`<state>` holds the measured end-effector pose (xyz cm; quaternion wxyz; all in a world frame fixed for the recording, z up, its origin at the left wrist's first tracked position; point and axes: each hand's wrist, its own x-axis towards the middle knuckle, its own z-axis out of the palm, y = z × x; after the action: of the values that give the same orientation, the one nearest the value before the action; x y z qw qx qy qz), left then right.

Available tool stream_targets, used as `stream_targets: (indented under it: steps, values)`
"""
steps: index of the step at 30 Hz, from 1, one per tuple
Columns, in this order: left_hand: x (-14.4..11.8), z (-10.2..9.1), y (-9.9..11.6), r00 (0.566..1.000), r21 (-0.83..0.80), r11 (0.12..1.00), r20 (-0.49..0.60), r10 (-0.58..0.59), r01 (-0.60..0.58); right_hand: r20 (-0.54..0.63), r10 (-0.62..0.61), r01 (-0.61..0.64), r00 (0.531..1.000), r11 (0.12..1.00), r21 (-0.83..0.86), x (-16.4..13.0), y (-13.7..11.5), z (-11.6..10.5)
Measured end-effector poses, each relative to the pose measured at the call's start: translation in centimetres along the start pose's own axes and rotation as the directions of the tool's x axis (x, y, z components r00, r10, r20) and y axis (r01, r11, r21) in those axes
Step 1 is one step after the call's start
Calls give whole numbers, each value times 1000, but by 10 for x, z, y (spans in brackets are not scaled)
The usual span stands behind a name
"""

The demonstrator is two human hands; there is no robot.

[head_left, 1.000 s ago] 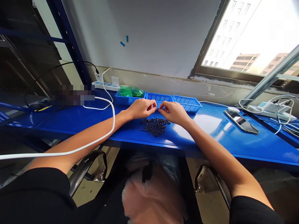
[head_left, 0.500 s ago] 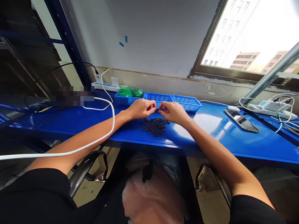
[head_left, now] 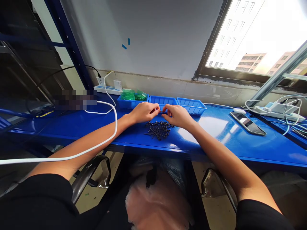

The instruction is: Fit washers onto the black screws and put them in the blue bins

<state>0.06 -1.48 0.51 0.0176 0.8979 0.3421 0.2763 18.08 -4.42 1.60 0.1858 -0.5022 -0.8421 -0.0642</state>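
On the far left I note a white power strip [head_left: 107, 88] against the wall, with a thick white cable [head_left: 105, 140] curving from it across the glossy blue metal bench [head_left: 216, 140] and over my left forearm. Behind the hands stand 3 shallow blue plastic trays in a row: the left tray [head_left: 130, 101] holds green plastic bags [head_left: 133, 95]; the middle tray [head_left: 163, 100] and right tray [head_left: 192, 106] show nothing I can make out.

My left hand [head_left: 144, 111] and right hand [head_left: 177, 115] meet fingertip to fingertip just above the bench. Both are pinched on 1 small dark screw [head_left: 162, 111] held between them, the remaining fingers curled in. A loose pile of short black screws [head_left: 158, 128] lies on the bench directly below and just nearer than the hands.

Further right, a dark smartphone [head_left: 247, 123] lies flat, well apart from the pile, and tangled white cords [head_left: 285, 110] sit at the window end.
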Motion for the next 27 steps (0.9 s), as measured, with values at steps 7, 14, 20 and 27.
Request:
stream_targets:
  steps: [7,14,20,27]
  values:
    - [0,0,0,1000,2,1000,23,-2,2,5,-22,22,1000,1000,22,0,0,-2]
    - [-1,1,0,999,-2,999,19,-33,33,19,7,-7,1000,1000,7,0,-2,-3]
    - [0,1,1,1000,-11,1000,7,-28,28,26,3,-3,1000,1000,3,-1,-2,-3]
    - [-1,2,1,1000,-36,999,0,-15,15,25,7,-7,1000,1000,-3,-1,-1,-1]
